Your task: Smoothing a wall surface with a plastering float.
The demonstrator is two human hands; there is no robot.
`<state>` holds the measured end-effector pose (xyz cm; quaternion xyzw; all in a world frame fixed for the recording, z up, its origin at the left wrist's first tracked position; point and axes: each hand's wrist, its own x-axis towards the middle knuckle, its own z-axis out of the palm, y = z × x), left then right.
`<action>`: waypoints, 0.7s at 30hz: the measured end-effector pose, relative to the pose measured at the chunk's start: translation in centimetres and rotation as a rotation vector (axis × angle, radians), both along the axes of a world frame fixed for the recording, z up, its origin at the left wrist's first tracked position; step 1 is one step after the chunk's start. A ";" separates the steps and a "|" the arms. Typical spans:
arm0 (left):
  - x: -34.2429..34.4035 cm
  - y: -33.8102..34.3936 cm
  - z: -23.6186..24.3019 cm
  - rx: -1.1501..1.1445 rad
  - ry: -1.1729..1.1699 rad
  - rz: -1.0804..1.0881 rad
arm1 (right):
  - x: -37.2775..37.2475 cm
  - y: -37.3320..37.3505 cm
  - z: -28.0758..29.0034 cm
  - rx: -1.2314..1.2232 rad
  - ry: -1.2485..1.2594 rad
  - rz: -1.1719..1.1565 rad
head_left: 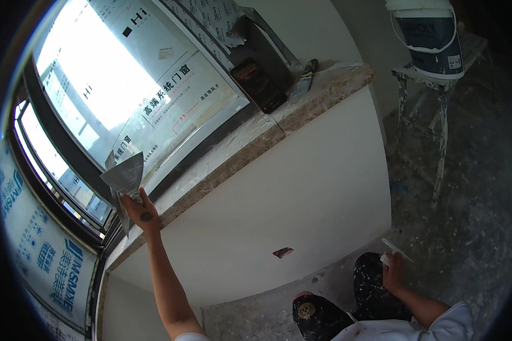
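Observation:
My left hand (141,212) reaches up over the window sill (210,165), closed round the handle of a putty knife (124,174) with a wide, flared metal blade pointing up. A second thin metal blade (123,219) shows edge-on beside that hand; whether the hand grips it too, I cannot tell. Low on the right, my right hand (393,273) is by my paint-spattered dark trousers (372,287). It is closed on a white piece with a thin white strip (397,249) sticking out, whose kind I cannot make out.
A phone (259,85) leans upright on the sill, near another putty knife (306,78). Film-covered window panes (170,85) rise behind. Below runs a white wall (301,187) with a small recessed box (283,252). A lidded bucket (429,42) stands on a spattered stool (438,85).

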<state>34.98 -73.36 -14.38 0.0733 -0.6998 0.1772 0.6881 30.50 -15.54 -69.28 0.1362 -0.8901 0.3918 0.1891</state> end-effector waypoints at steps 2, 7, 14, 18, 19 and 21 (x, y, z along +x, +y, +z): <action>0.1 0.0 0.0 0.008 0.001 0.008 | -0.1 0.2 0.1 0.024 0.038 0.013; 0.1 0.2 0.1 -0.003 -0.006 0.024 | 0.0 0.7 1.0 0.034 0.006 0.050; 0.0 -0.3 -0.1 -0.006 -0.008 0.021 | 0.1 0.1 1.3 0.069 0.085 -0.001; -0.1 0.2 0.2 0.011 -0.013 -0.007 | -0.6 0.4 1.1 0.023 -0.013 0.082; -0.2 0.3 0.3 0.016 -0.001 -0.014 | -0.6 0.5 1.1 0.034 0.003 0.070; -0.1 0.6 0.3 0.026 -0.004 -0.027 | -0.6 0.5 1.3 0.046 0.020 0.059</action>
